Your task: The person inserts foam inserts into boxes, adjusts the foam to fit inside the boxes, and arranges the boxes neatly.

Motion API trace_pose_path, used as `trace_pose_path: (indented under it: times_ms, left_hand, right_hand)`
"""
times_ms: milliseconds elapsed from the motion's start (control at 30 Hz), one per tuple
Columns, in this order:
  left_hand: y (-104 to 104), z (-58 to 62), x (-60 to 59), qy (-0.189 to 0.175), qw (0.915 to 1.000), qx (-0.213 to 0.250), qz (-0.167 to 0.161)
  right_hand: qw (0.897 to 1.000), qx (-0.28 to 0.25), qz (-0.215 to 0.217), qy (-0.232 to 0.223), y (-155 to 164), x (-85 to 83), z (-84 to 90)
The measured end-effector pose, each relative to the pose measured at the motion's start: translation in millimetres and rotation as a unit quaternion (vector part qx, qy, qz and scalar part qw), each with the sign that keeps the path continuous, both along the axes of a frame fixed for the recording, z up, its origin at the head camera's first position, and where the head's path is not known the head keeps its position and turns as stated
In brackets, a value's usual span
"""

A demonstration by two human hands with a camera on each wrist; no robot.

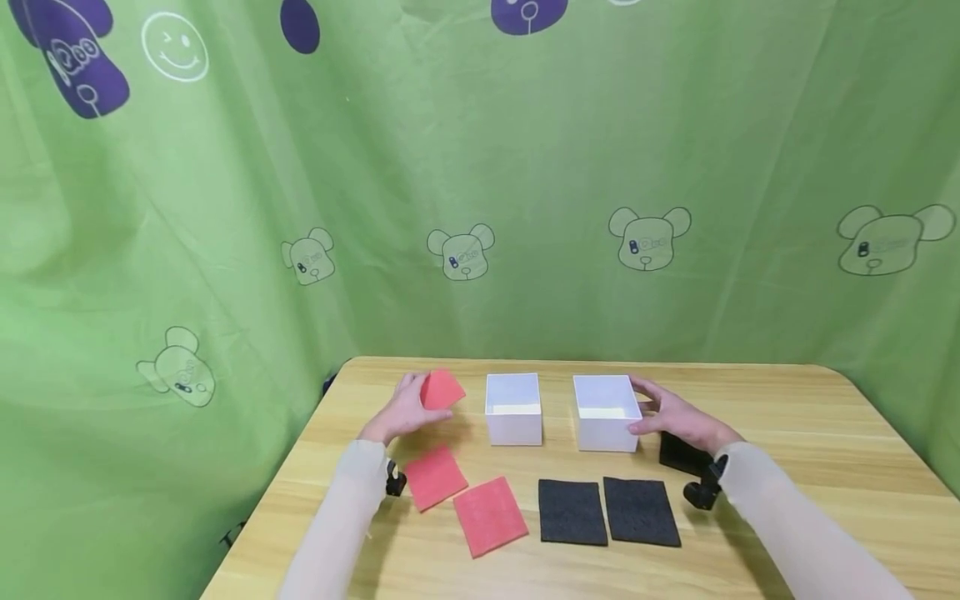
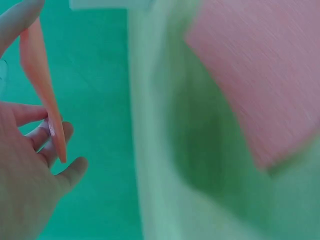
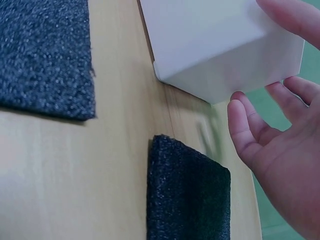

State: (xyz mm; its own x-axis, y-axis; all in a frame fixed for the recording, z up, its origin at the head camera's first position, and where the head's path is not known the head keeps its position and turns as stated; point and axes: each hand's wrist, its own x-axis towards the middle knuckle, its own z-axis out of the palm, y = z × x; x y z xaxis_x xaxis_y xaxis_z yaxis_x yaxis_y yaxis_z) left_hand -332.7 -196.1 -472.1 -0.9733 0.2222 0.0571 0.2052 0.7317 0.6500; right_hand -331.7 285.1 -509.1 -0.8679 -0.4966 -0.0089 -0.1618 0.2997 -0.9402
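Note:
My left hand (image 1: 406, 410) pinches a red foam square (image 1: 442, 390) above the table's left side. The left wrist view shows that square (image 2: 42, 85) nearly edge-on between thumb and fingers. Two more red foam squares (image 1: 491, 515) lie flat below that hand. At the right white box (image 1: 608, 434), my right hand (image 1: 678, 417) grips the right side, thumb at the front and fingers toward the back. A black foam square (image 3: 187, 192) lies under the right hand, partly hidden by the wrist in the head view. Another open white box (image 1: 513, 427) stands left of the gripped one.
Two black foam squares (image 1: 572, 512) lie side by side at the front of the wooden table (image 1: 810, 433). A green curtain (image 1: 555, 300) with bear prints hangs behind the table and along its left. Small black wrist cameras (image 1: 702, 493) sit under the sleeves.

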Motion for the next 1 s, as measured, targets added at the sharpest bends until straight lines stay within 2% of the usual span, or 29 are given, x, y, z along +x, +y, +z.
trace_pose_path:
  times_ms: [267, 533, 767, 1000]
  left_hand:
    - [37.3, 23.7, 4.4, 0.023, 0.9987, 0.010, -0.044]
    - [80.6, 42.2, 7.9, 0.060, 0.9927, -0.027, -0.101]
    - [116.9, 45.9, 9.8, 0.108, 0.9815, -0.073, -0.140]
    - [147.1, 41.6, 12.1, 0.115, 0.9725, -0.110, -0.170]
  right_hand:
    - [1.000, 0.003, -0.004, -0.011, -0.3, 1.0, 4.0]
    - [1.000, 0.009, -0.010, -0.013, -0.1, 2.1, 6.0]
    - [1.000, 0.014, -0.011, -0.008, 0.0, 3.8, 8.4]
    - [1.000, 0.017, -0.006, -0.005, 1.9, 6.7, 7.1]
